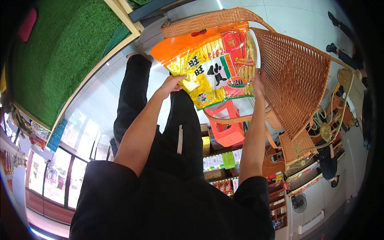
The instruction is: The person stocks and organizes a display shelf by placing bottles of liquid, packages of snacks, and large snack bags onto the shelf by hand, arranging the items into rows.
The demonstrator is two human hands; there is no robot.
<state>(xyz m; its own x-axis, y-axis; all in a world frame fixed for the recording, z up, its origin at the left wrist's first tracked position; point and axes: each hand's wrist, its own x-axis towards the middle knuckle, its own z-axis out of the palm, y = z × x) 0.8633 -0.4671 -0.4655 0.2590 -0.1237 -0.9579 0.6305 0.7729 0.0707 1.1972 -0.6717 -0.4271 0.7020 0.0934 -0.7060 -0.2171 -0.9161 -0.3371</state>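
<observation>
A large plastic snack bag (207,67), yellow and red with an orange top that has a carry-handle slot, is held up in front of me. My left hand (173,85) grips its lower left side, with the thumb on the front face. At the bag's right edge, my right hand (259,78) holds on, its fingers partly hidden. Through the clear film several wrapped sticks show, and the front bears large printed writing. Behind the bag stands a woven wicker armchair (294,66), with one curved armrest (216,19) passing above the bag.
A red plastic stool (226,129) stands beyond the bag's lower edge. To the left is a wood-framed surface of artificial grass (69,54). Stocked shelves (222,162) lie past my legs. Another person (327,162) is at the far right, and two more feet (332,48) show above.
</observation>
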